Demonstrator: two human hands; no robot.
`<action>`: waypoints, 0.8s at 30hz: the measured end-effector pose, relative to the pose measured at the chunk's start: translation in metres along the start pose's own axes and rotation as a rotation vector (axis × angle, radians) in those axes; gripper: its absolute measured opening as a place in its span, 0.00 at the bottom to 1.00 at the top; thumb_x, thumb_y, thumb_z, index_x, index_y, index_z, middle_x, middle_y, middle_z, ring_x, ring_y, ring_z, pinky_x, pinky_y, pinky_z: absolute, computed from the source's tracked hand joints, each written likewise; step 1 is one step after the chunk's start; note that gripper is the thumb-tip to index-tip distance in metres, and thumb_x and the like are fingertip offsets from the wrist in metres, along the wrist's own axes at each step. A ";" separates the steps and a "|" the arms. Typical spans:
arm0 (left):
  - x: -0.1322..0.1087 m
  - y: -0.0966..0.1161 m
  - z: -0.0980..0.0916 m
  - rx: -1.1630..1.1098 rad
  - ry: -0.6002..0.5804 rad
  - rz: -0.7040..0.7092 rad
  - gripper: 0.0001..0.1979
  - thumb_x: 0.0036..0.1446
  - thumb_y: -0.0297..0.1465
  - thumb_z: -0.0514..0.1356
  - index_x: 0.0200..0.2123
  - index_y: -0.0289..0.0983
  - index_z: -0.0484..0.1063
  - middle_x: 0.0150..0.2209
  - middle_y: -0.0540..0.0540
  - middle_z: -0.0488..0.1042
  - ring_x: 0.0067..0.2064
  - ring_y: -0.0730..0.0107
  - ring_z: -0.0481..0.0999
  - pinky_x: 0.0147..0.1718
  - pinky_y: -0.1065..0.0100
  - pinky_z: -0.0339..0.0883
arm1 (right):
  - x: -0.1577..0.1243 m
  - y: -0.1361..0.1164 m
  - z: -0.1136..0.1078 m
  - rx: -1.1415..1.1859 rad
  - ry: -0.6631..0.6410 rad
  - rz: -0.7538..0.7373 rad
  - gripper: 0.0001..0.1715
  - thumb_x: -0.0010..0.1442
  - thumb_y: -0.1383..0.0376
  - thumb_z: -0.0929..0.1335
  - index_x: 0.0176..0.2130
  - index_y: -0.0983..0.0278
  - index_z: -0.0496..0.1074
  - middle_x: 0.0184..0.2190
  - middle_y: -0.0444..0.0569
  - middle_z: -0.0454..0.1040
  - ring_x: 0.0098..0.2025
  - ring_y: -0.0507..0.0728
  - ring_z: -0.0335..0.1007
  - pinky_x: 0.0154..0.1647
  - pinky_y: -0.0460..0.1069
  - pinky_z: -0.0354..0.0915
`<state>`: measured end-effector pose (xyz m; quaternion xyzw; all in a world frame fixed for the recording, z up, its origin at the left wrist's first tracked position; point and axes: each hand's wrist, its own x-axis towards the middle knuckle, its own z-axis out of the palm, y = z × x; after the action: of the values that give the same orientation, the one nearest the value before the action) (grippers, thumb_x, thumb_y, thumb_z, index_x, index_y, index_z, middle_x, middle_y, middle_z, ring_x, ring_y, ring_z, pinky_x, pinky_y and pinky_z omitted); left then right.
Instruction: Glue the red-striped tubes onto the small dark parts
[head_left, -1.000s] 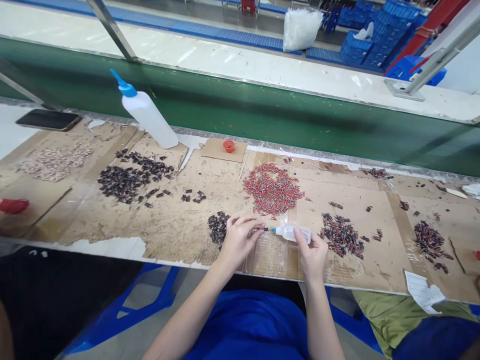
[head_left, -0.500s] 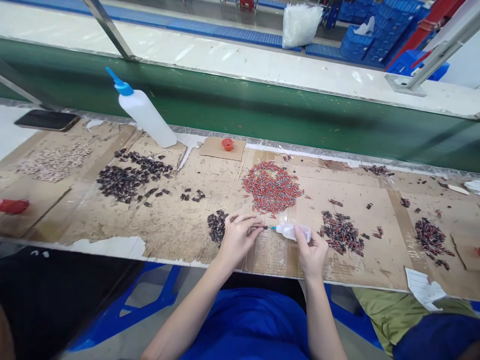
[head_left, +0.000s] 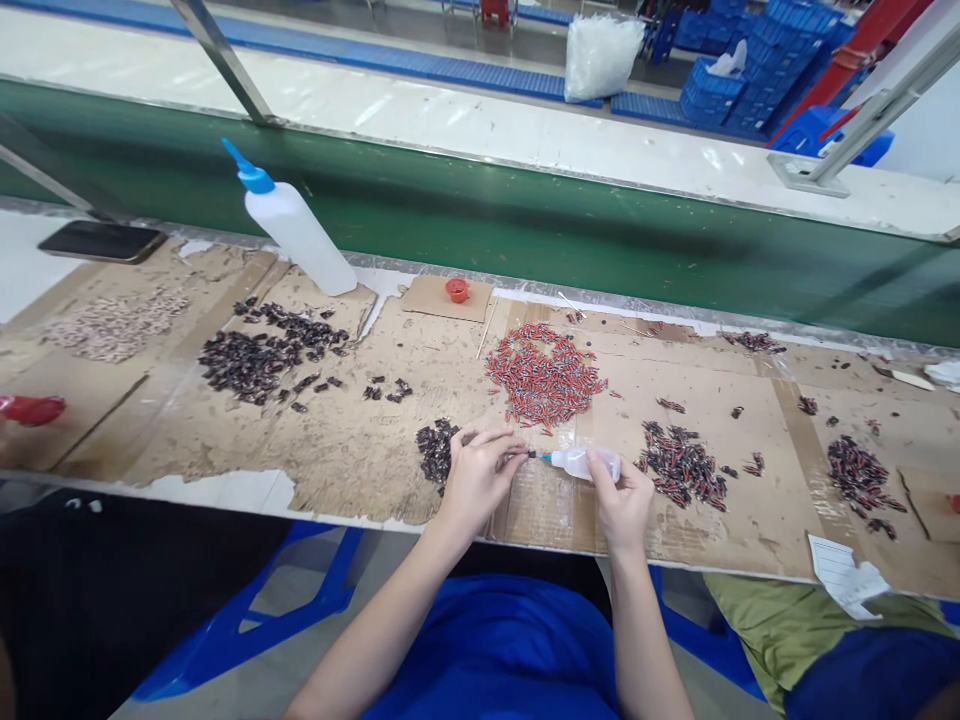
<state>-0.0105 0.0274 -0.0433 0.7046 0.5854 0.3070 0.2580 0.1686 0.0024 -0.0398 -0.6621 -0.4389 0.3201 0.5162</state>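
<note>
My left hand (head_left: 474, 475) is closed in a pinch on a small dark part (head_left: 527, 455) at the near edge of the cardboard-covered bench (head_left: 360, 450). My right hand (head_left: 622, 495) is wrapped round a small clear squeeze bottle (head_left: 581, 462) with a blue nozzle. The nozzle tip touches the small dark part. A little pile of dark parts (head_left: 435, 447) lies just left of my left hand. A heap of red parts (head_left: 544, 375) lies beyond both hands. More dark-and-red parts (head_left: 679, 465) lie right of my right hand.
A large white squeeze bottle (head_left: 296, 232) with a blue tip leans at the back left, a red cap (head_left: 457, 290) near it. Dark parts (head_left: 259, 355) and pale parts (head_left: 112, 322) lie left, a phone (head_left: 101, 241) far left. A green conveyor wall (head_left: 525, 225) runs behind. Another person's lap (head_left: 840, 640) sits at right.
Both hands hold their pose with the nozzle at the part; only the camera view shifts slightly.
</note>
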 end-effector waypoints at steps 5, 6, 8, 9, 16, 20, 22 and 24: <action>0.001 0.000 -0.002 0.000 -0.022 -0.021 0.06 0.53 0.26 0.65 0.32 0.43 0.78 0.36 0.50 0.83 0.48 0.58 0.77 0.52 0.51 0.55 | 0.002 0.007 -0.004 0.188 0.094 0.042 0.18 0.50 0.53 0.72 0.25 0.66 0.73 0.21 0.44 0.71 0.25 0.53 0.66 0.29 0.47 0.63; 0.001 0.000 -0.002 0.000 -0.026 -0.022 0.05 0.53 0.26 0.65 0.32 0.43 0.78 0.36 0.50 0.82 0.48 0.59 0.77 0.53 0.51 0.55 | 0.002 0.009 -0.005 0.240 0.132 0.039 0.17 0.50 0.53 0.72 0.26 0.66 0.73 0.22 0.45 0.72 0.27 0.54 0.67 0.30 0.48 0.64; 0.002 -0.002 -0.002 -0.005 -0.045 -0.020 0.06 0.53 0.26 0.65 0.33 0.43 0.78 0.37 0.49 0.82 0.49 0.58 0.77 0.53 0.50 0.55 | 0.003 0.011 -0.007 0.307 0.187 0.016 0.17 0.49 0.54 0.72 0.30 0.66 0.72 0.25 0.46 0.74 0.28 0.54 0.69 0.32 0.48 0.64; 0.002 -0.003 -0.002 -0.009 -0.061 -0.017 0.06 0.53 0.26 0.65 0.33 0.43 0.78 0.37 0.49 0.82 0.49 0.58 0.77 0.53 0.50 0.55 | 0.003 0.012 -0.007 0.320 0.196 0.004 0.17 0.48 0.55 0.73 0.31 0.65 0.71 0.27 0.46 0.74 0.29 0.54 0.70 0.33 0.48 0.65; 0.013 0.002 -0.009 0.093 0.014 0.046 0.07 0.57 0.27 0.62 0.35 0.44 0.78 0.39 0.48 0.81 0.48 0.58 0.74 0.51 0.49 0.55 | 0.002 0.008 0.004 0.288 0.111 0.008 0.30 0.40 0.61 0.77 0.36 0.59 0.58 0.37 0.51 0.78 0.40 0.58 0.76 0.43 0.53 0.68; 0.023 0.007 -0.004 0.204 0.064 0.133 0.07 0.58 0.26 0.60 0.34 0.42 0.78 0.38 0.45 0.78 0.49 0.55 0.69 0.48 0.53 0.58 | 0.001 0.008 0.010 0.213 0.153 -0.006 0.33 0.39 0.62 0.78 0.38 0.59 0.56 0.39 0.51 0.76 0.43 0.58 0.75 0.47 0.55 0.67; 0.027 0.007 0.001 0.262 0.037 0.178 0.07 0.59 0.26 0.59 0.33 0.41 0.77 0.37 0.44 0.77 0.48 0.54 0.68 0.45 0.54 0.60 | -0.004 0.007 0.009 0.155 0.223 -0.087 0.36 0.39 0.62 0.78 0.42 0.59 0.58 0.42 0.52 0.74 0.45 0.58 0.74 0.49 0.56 0.67; 0.029 0.007 0.005 0.318 0.002 0.202 0.08 0.59 0.24 0.58 0.33 0.41 0.76 0.36 0.43 0.76 0.46 0.55 0.67 0.43 0.55 0.60 | -0.013 0.006 0.006 0.080 0.350 -0.217 0.35 0.40 0.63 0.78 0.43 0.61 0.60 0.42 0.52 0.73 0.44 0.58 0.73 0.48 0.56 0.67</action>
<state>0.0015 0.0550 -0.0373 0.7914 0.5532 0.2355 0.1108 0.1596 -0.0078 -0.0472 -0.6354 -0.3985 0.1598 0.6418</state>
